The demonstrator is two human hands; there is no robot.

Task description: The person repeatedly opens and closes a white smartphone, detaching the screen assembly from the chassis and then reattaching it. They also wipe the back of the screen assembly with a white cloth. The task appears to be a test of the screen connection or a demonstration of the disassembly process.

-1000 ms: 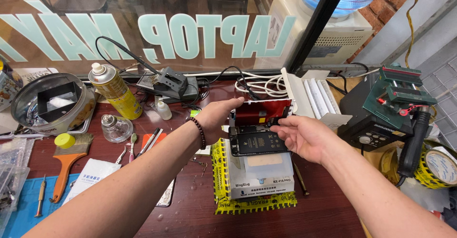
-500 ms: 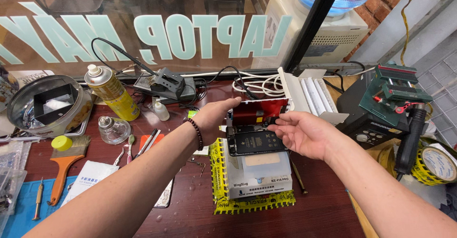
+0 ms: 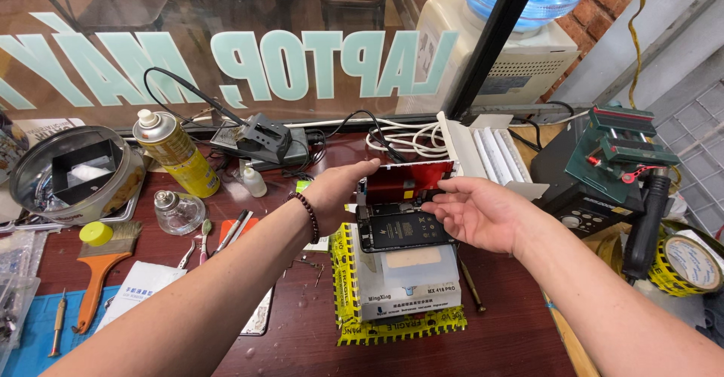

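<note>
We see dark red-brown surface, glossy, wet-looking droplets. Opened phone: black matt battery, metal-edged frame; lifted screen panel glossy red. We note our left hand and right hand bare on it; dark bead bracelet polished. Grey plastic box matt, wrapped in yellow printed tape. Spray can painted metal, shiny. Round tin bright metal. Brush: orange plastic handle, coarse bristles. Small jar clear glass.
</note>
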